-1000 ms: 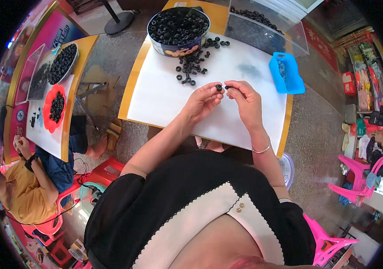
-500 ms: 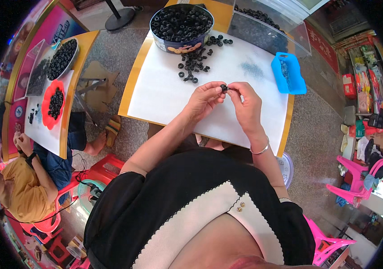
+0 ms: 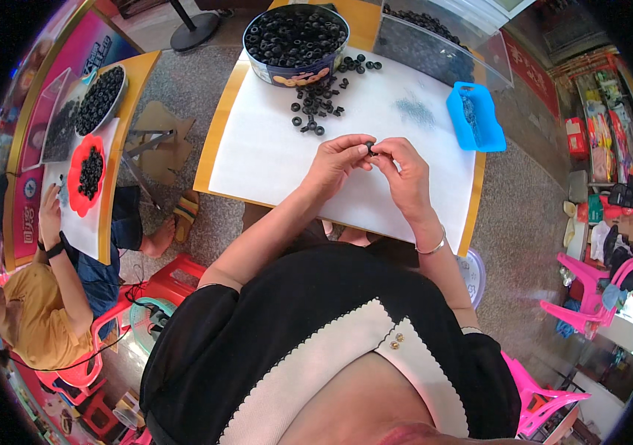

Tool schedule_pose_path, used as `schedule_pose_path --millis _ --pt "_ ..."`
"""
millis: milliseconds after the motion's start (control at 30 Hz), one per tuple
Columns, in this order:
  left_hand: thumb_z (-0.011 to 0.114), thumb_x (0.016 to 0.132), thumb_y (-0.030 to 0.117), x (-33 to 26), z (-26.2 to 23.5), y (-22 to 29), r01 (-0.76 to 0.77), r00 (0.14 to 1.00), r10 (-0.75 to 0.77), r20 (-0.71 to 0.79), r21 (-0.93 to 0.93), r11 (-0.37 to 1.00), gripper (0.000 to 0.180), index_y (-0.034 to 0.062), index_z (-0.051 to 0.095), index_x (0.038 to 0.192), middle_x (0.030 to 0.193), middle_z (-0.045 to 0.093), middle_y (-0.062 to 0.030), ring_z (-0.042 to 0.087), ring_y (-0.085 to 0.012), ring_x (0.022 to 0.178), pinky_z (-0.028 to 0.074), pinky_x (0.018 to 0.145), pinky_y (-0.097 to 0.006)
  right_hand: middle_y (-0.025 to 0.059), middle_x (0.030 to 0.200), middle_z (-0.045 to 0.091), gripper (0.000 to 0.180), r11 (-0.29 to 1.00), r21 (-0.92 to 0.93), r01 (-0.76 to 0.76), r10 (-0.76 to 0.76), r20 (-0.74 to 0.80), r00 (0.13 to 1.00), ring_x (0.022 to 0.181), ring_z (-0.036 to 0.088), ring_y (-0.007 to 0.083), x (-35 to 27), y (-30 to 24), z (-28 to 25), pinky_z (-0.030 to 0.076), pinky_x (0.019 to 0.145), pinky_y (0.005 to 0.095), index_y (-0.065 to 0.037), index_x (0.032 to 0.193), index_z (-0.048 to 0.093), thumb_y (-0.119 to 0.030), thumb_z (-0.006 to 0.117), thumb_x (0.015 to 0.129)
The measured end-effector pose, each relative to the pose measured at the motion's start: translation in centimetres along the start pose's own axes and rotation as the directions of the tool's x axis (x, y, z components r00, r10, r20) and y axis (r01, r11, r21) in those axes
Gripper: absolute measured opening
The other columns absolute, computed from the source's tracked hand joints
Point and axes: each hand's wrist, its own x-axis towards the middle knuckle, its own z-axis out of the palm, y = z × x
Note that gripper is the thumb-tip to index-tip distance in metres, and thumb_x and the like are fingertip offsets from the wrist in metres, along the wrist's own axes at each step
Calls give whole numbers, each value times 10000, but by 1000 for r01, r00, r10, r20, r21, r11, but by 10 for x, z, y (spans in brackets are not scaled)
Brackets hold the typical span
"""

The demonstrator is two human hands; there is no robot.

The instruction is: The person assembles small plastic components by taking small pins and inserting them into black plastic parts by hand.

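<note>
Fingertips [image 3: 362,150] of the left hand [image 3: 337,161] and right hand [image 3: 406,174] meet, both pinched on a small black piece [image 3: 370,148] above a white-topped table [image 3: 257,152], on the near side of loose black parts [image 3: 320,99] scattered before a round tin [image 3: 296,76] heaped with more.

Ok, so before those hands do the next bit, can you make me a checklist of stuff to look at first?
1. Left hand has the small black piece: ok, pinched at the fingertips.
2. Right hand is there too: ok, thumb and forefinger pinch at that same piece.
3. The piece is properly together: cannot tell, fingers cover most of it.
4. White tabletop has no loose bits: not ok, black pieces lie scattered near the round tin.
5. Blue tray is out of the way: ok, it sits by the table's right edge, apart from both hands.
</note>
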Motion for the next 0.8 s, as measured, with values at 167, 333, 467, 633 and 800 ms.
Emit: schedule_pose_path --millis 167,333,467,633,800 --pt "610 874 35 -1 2 -1 17 1000 -17 0 6 1000 234 -56 604 1090 906 654 -105 629 -157 745 527 684 -267 56 872 611 129 999 -7 36 -36 17 999 764 598 157 -2 7 -4 486 684 259 -27 938 622 7 630 813" --pt "655 840 38 0 -1 3 19 998 -19 56 8 1000 508 -32 399 1273 899 624 -93 611 -153 723 523 665 -269 52 920 588 214 978 137 -154 129 174 976 792 578 159 6 11 -16 471 735 258 -49 1026 643 -53 652 813" --pt "661 834 32 -4 6 9 66 990 -73 118 59 996 640 -17 285 1349 893 621 -90 609 -154 712 521 664 -269 60 1036 531 259 992 84 -91 49 405 913 914 536 148 10 9 -33 435 815 246 -9 1095 628 -77 619 845" --pt "644 858 53 -4 8 7 67 981 -84 175 102 993 647 -13 256 1371 893 614 -76 609 -152 712 521 670 -261 91 1070 520 255 1000 12 -29 23 349 937 964 538 188 0 9 -29 448 835 278 -9 1108 612 -65 564 864" --pt "633 871 59 -4 8 4 63 979 -89 183 143 988 622 -19 264 1366 893 610 -78 611 -150 724 525 670 -263 112 1104 506 264 999 -33 20 -8 314 949 1005 537 233 -7 19 -25 443 880 322 -10 1126 588 -49 534 870"
